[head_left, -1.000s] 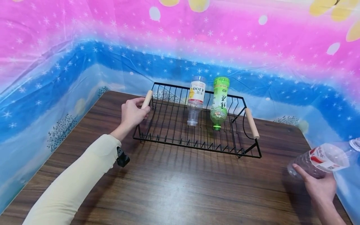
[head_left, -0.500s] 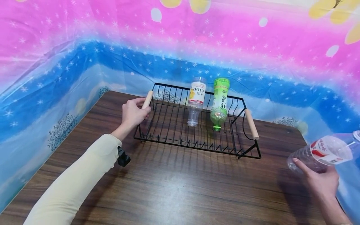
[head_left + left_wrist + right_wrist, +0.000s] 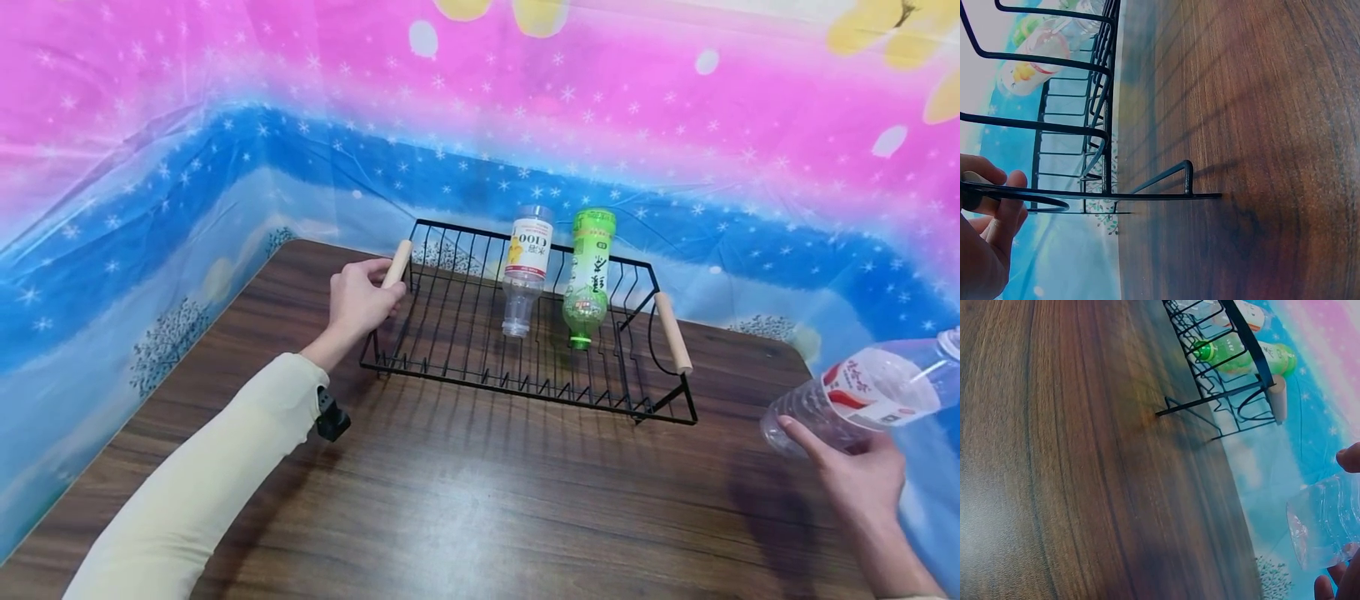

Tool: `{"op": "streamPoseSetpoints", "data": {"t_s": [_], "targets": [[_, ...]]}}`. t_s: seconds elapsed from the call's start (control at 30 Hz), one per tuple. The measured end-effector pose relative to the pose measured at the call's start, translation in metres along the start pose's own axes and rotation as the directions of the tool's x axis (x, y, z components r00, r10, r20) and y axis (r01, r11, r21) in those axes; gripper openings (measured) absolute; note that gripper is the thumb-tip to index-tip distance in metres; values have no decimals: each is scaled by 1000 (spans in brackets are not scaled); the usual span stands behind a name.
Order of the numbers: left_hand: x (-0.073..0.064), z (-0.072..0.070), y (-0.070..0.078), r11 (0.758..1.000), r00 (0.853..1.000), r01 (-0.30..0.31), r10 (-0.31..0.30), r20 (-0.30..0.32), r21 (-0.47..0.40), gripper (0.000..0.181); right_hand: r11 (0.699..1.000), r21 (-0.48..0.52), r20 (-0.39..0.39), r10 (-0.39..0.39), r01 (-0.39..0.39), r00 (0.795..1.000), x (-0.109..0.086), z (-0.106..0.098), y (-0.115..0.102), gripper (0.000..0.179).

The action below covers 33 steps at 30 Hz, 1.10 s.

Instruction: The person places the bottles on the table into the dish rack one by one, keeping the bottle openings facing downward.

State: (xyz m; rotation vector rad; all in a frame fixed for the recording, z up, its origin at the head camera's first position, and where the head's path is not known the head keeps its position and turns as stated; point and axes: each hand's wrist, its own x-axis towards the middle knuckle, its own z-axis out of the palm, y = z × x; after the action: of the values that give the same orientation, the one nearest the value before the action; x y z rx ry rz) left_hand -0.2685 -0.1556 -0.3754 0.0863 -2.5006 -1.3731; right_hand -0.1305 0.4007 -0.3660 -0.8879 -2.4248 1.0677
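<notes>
A black wire dish rack (image 3: 480, 385) with two wooden handles stands on the table. My left hand (image 3: 363, 298) grips its left wooden handle (image 3: 397, 263), fingers curled round it in the left wrist view. Two bottles rest upside down in the rack: a clear one (image 3: 527, 250) with a white label and a green one (image 3: 590, 267) with its green cap downward. At the far right my right hand (image 3: 862, 479) holds a large clear plastic bottle (image 3: 862, 387) with a red and white label. That bottle lies tilted, its base toward the rack and its neck to the right.
The brown wooden table (image 3: 450, 517) spreads in front of the rack. The right wooden handle (image 3: 672, 332) faces the held bottle across some table top. A pink and blue patterned cloth (image 3: 360, 100) hangs behind and along both sides.
My right hand has lifted slightly with the large clear bottle, and its shadow has shifted left on the table. The left hand stays on the rack's handle.
</notes>
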Motion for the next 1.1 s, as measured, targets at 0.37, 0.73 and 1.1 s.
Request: {"op": "streamPoseSetpoints", "data": {"t_s": [0.37,0.73,1.1], "targets": [[1,-1,1,1000,1000,-1,1,-3,-3,47,998,-27,24,-61,61,998,-3,-3,-16,84],[0,-2,2,1000,1000,3,-3,1,-15,46,981,-7,79,-193,194,978,-8,-6,-37,79],[-1,-1,2,1000,1000,9,-8,7,-30,46,960,121,126,-269,254,955,-15,0,-54,71]]}}
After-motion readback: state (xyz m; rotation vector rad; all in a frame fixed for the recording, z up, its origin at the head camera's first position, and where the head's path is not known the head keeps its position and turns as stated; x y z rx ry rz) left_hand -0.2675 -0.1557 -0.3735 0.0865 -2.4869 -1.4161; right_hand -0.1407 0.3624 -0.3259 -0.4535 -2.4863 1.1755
